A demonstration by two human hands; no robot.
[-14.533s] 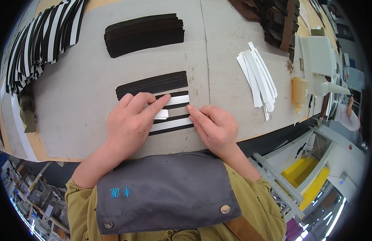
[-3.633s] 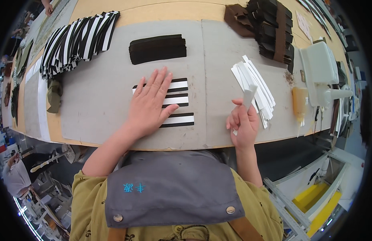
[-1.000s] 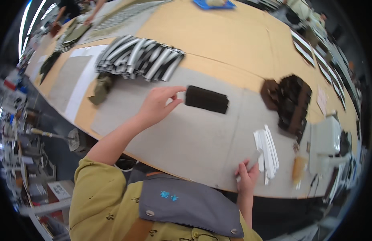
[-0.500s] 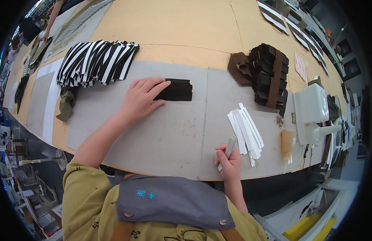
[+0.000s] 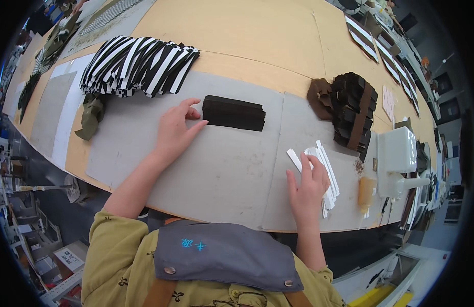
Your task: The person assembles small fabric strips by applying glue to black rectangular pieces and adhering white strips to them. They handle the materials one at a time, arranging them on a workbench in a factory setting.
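A dark brown, nearly black rectangular piece [image 5: 233,113], seemingly leather or fabric with a lengthwise band across it, lies flat on the grey work mat [image 5: 221,174]. Beside its left end is my left hand [image 5: 176,128], fingers apart and curved, the thumb by the lower left corner; it holds nothing. To the right, my right hand [image 5: 309,190] lies over a loose pile of narrow white strips [image 5: 326,162]. Its fingers are stretched out on the strips and the thumb stands away from them. One strip sticks out to the left beyond the fingers; the palm side is hidden.
Black and white strips [image 5: 139,66] are heaped at the far left, with an olive scrap [image 5: 90,118] below. On the right are a bundle of dark brown pieces [image 5: 354,110], a white container [image 5: 398,151] and an amber bottle [image 5: 367,193]. The table's front edge curves before me.
My left hand has drawn back off the dark piece, which now shows whole. The right hand has moved up onto the white strips, and the pale flat tool it held no longer shows.
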